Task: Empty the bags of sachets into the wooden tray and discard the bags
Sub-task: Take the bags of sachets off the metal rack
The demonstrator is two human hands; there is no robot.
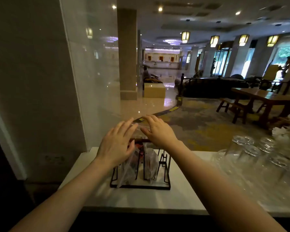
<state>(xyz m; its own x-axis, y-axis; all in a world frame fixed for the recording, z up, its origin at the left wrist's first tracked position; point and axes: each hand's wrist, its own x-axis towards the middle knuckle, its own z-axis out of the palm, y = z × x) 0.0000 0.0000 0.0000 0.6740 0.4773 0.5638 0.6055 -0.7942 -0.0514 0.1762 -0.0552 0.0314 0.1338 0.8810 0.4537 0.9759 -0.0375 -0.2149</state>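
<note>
Both hands are up over the rack! The left hand (117, 146) hovers with its fingers (124, 127) spread, palm down, and the right hand (159, 131) sits just beside it, fingers loosely spread too. Between them there's a clear plastic bag (138, 129), blurred, and I cannot tell whether either hand is actually pinching it. Below, a black wire rack (164, 166) stands on the white desk (182, 198), with two more bags of sachets (150, 164) upright inside it. Upturned glasses (251, 148) crowd the desk at right.
</note>
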